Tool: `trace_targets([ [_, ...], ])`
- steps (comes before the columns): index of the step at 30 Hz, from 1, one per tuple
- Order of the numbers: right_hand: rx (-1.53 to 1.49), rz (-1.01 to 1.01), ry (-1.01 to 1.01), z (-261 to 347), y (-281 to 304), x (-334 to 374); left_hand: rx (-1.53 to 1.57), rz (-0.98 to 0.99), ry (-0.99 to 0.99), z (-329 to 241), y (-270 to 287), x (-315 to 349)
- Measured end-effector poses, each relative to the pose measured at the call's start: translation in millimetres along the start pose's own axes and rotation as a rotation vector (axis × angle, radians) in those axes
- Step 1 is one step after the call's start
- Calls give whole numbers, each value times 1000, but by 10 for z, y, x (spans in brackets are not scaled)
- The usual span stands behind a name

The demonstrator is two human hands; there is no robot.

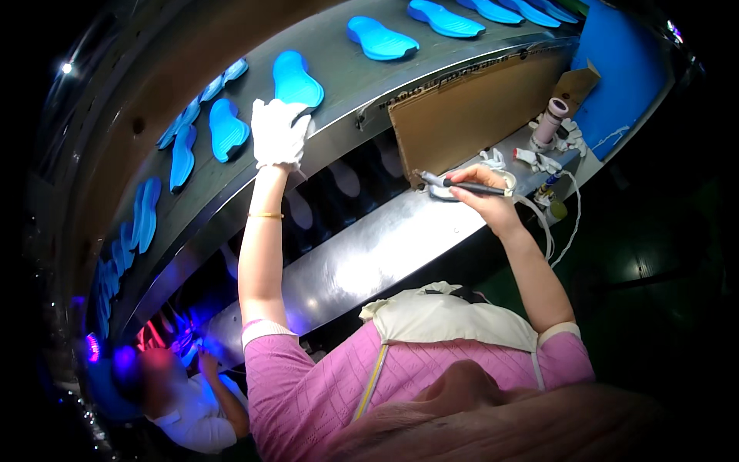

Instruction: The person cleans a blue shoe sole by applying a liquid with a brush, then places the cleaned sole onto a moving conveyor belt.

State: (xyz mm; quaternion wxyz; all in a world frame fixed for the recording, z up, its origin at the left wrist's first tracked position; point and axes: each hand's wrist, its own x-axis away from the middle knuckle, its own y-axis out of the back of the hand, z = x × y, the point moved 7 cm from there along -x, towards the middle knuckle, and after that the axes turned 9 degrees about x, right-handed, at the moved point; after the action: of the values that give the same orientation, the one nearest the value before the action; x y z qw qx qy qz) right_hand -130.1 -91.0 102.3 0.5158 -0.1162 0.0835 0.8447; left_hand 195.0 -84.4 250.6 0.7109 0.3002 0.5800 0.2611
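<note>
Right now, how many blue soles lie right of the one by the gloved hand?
5 visible, running right along the belt from the gloved left hand: first sole, second sole, third sole, fourth sole, then fifth sole nearest the blue panel. The picture's top edge may hide more.

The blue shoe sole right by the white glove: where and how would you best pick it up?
Probably by its near end, coming from the side of the gloved left hand, pinching both long edges: the blue sole lies flat on the dark belt, with that end toward the hand.
</note>
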Motion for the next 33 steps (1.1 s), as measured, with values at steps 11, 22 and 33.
trace_targets([
  [11, 94, -143, -20, -203, 180, 87, 1815, -515, -19, -81, 1428, 448],
  [22, 35, -53, 142, 453, -80, 288, 2857, 309, 1158, -1795, -531, 1386],
  [33, 144, -161, 292, 557, -374, 62, 2463, -71, 1261, -2059, -893, 1428],
])
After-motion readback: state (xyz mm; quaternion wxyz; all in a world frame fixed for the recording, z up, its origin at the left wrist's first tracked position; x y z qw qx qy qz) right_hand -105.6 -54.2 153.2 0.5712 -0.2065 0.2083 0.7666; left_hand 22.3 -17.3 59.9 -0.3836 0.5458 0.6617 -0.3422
